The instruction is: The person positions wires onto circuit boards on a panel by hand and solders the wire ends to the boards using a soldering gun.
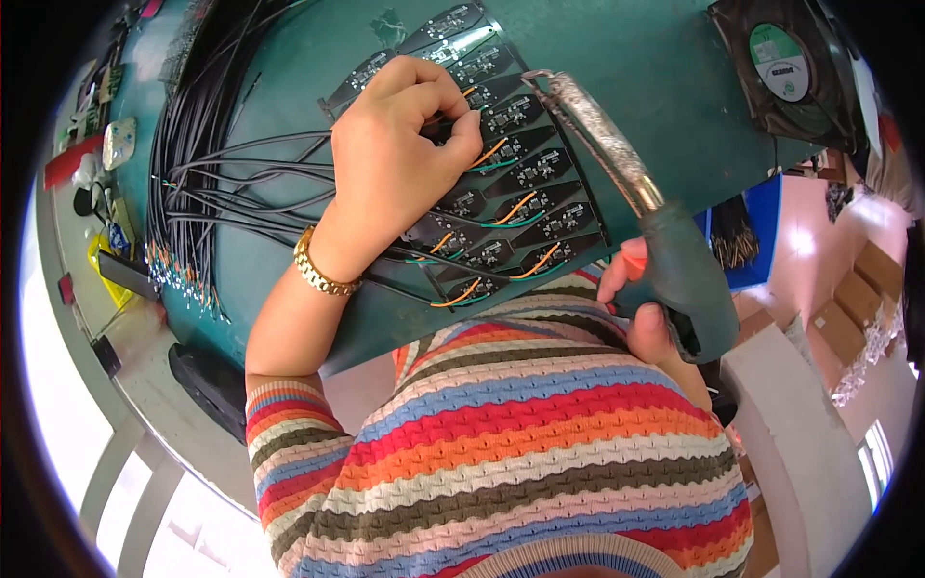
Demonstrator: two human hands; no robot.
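My left hand (400, 154), with a gold bracelet at the wrist, is over a panel of small black circuit boards (535, 173). Its thumb and fingers are pinched together; what lies between the fingertips is hidden. Black cables (260, 171) run from the left under this hand to the boards. On several boards, stripped ends show orange wires (522, 207) and green wires. My right hand (652, 329) is closed round the dark handle of a soldering gun (689, 275). The gun's worn metal barrel points up and left, its bent tip near the panel's upper right edge.
A thick bundle of black cables (198, 125) lies along the left of the green table (636, 58). At the far right stands a dark spool (785, 72) with a green and white label. Beyond the table's right edge is a blue bin (766, 231) holding cables.
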